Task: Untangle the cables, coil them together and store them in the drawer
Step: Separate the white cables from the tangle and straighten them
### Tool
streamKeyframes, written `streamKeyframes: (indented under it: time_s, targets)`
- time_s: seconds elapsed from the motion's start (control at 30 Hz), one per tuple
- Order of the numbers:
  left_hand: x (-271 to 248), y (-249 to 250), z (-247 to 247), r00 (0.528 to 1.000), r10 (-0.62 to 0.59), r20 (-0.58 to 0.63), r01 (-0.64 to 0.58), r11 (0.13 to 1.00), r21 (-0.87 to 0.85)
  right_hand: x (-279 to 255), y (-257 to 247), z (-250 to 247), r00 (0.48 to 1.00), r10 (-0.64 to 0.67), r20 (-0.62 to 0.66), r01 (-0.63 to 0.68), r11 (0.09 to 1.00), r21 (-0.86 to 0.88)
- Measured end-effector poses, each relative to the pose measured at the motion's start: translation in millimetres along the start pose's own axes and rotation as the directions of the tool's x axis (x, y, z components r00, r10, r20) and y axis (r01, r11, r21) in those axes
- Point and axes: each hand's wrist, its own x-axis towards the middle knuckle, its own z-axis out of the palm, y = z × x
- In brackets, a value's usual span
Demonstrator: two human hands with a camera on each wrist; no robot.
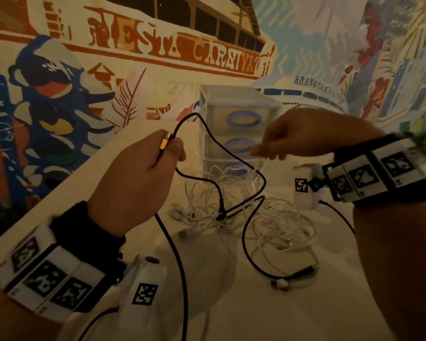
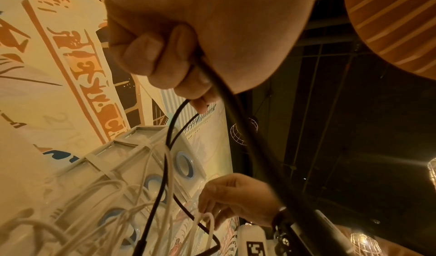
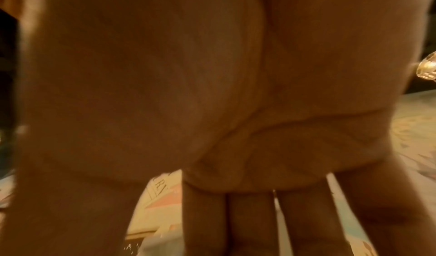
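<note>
cables tangling between my raised hands

my left hand point(image 1: 135, 175) is gripping the braided black cable point(image 1: 234, 153) by its gold plug; my right hand point(image 1: 298, 134) is pinching thin white cables point(image 1: 258, 166) just before the plastic drawers point(image 1: 236, 129).

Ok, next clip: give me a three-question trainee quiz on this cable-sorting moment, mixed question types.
1. True or false: the left hand grips the black cable near its gold-coloured connector.
2. Multiple choice: the right hand lifts strands of which cables? A) black B) white C) red
3. Fill in: the drawer unit behind the tangle shows ___ drawer fronts with blue ring handles, all pushed in.

Key
1. True.
2. B: it pinches white cables that rise from the pile on the table.
3. Three.
</note>
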Motion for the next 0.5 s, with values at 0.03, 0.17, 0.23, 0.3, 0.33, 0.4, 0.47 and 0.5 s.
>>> streamKeyframes:
  time_s: [0.03, 0.17, 0.23, 0.3, 0.33, 0.4, 0.47, 0.5]
  targets:
    - [0, 0, 0, 1.000, -0.004, 0.002, 0.004, 1.000, -0.005, 4, 0, 5, 0.997, 0.018, 0.075, -0.017, 1.000, -0.015]
    - [0, -1, 0, 1.000, 0.008, -0.010, -0.008, 1.000, -0.022, 9, -6, 16, 0.971, 0.047, 0.236, -0.063, 0.996, 0.058]
    - [0, -1, 0, 1.000, 0.017, -0.021, -0.018, 0.999, -0.030, 6, -6, 13, 0.978, 0.049, 0.203, -0.082, 0.983, 0.161]
    - [0, -2, 0, 0.999, 0.020, -0.033, -0.021, 0.999, -0.026, 2, -6, 7, 0.979, 0.053, 0.195, -0.086, 0.982, 0.167]
    - [1, -2, 0, 0.999, 0.019, -0.034, -0.020, 1.000, -0.023, 0, -6, 5, 0.974, 0.053, 0.219, -0.083, 0.988, 0.131]
    - [0, -2, 0, 0.999, 0.017, -0.029, -0.018, 1.000, -0.019, 0, -9, 7, 0.956, 0.049, 0.291, -0.067, 0.996, 0.052]
    - [0, -2, 0, 1.000, 0.013, -0.023, -0.013, 1.000, -0.013, 3, -12, 14, 0.940, 0.036, 0.339, -0.051, 0.998, 0.036]
    - [0, -2, 0, 1.000, 0.007, -0.019, -0.008, 1.000, -0.010, 6, -13, 17, 0.941, 0.026, 0.338, -0.045, 0.998, 0.049]
